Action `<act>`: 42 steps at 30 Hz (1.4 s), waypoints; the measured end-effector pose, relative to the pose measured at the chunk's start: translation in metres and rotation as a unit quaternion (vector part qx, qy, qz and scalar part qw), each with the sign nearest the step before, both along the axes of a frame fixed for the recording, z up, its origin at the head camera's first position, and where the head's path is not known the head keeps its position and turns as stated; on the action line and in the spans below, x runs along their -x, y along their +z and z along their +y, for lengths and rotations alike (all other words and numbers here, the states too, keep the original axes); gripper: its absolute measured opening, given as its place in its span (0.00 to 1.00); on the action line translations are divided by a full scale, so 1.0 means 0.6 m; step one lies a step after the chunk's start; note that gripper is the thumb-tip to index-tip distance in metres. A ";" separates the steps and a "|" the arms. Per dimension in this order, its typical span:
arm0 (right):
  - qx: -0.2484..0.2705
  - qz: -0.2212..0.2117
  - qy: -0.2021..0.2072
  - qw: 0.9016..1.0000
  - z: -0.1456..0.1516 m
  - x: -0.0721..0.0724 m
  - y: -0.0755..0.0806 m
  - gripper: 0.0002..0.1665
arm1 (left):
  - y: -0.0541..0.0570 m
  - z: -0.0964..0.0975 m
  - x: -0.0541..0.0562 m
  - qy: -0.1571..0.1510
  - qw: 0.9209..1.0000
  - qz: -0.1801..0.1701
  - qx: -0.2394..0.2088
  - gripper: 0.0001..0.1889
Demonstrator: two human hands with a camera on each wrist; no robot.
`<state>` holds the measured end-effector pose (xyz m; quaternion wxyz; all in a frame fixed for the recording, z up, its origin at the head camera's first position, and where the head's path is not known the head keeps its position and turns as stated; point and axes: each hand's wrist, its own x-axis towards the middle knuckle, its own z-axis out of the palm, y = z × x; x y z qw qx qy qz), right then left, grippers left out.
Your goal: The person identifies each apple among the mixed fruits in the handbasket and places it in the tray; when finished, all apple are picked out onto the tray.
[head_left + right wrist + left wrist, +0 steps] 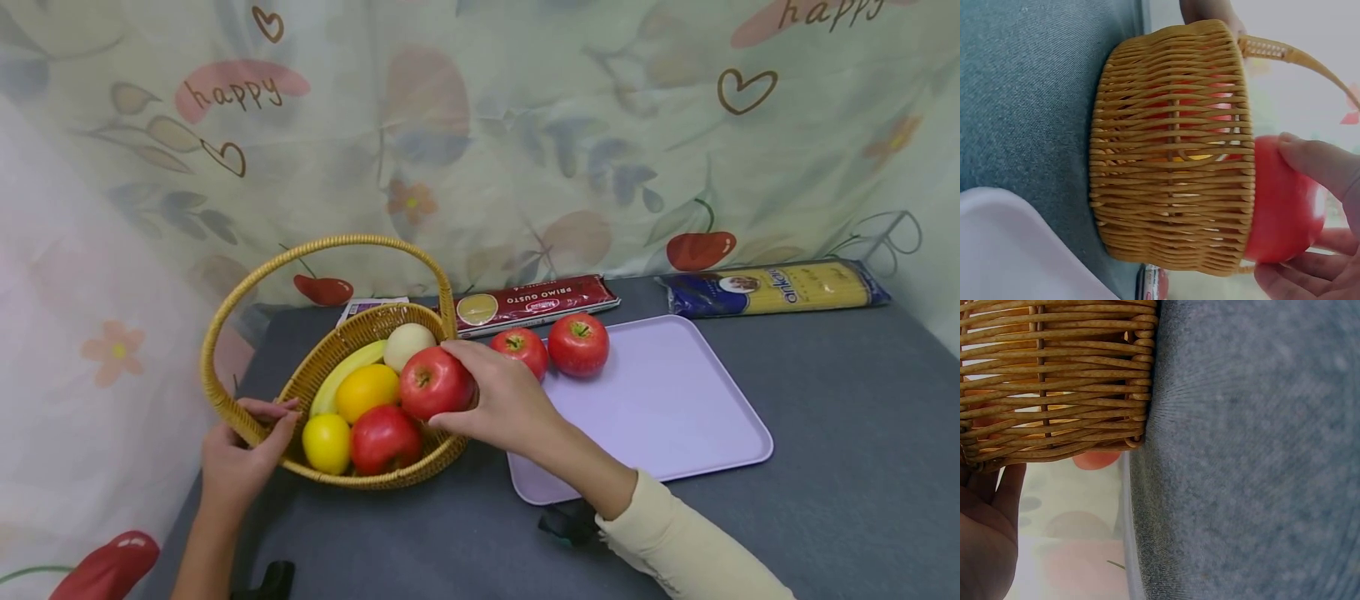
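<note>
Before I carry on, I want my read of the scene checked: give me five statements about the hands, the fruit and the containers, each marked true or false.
1. The right hand holds a round red apple at the oval woven wicker basket. True.
2. The left hand rests on the flat lilac tray. False: it grips the basket near the handle's left base.
3. The long yellow banana lies on the tray. False: it lies in the basket.
4. Two other red apples sit at the tray's far left corner. True.
5. The long yellow-and-blue plastic packet lies left of the basket. False: it lies to its right.
</note>
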<state>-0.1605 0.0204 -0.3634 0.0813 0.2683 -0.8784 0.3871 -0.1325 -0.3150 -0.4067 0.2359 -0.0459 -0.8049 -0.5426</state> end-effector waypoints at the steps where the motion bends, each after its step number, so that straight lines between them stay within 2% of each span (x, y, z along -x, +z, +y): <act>1: 0.005 -0.005 -0.002 1.000 0.003 -0.002 0.001 0.48 | 0.000 0.000 0.000 0.000 1.000 0.000 0.000 0.08; 7: 0.028 -0.016 -0.003 0.999 0.018 -0.010 0.009 0.48 | -0.002 0.000 0.001 0.000 1.000 0.006 0.009 0.08; 12: 0.044 -0.037 0.002 0.998 0.033 -0.016 0.014 0.48 | -0.002 0.001 -0.001 0.008 1.000 -0.003 0.003 0.08; 19: 0.056 -0.095 0.012 0.994 0.053 -0.025 0.021 0.47 | -0.001 0.001 -0.001 0.004 1.000 -0.001 0.002 0.08; 25: 0.106 -0.163 0.037 0.980 0.068 -0.034 0.018 0.48 | -0.003 0.002 0.000 0.005 1.000 0.003 0.007 0.08; 33: 0.118 -0.156 0.068 0.978 0.082 -0.038 0.008 0.50 | -0.002 0.005 -0.001 0.021 1.000 -0.010 -0.019 0.08; 36: 0.115 -0.151 0.065 0.980 0.084 -0.038 0.008 0.49 | -0.001 0.006 -0.002 0.023 0.999 -0.012 -0.021 0.08; 42: 0.114 -0.140 0.046 0.983 0.099 -0.032 0.014 0.48 | -0.001 0.005 0.000 0.004 0.999 -0.003 -0.036 0.08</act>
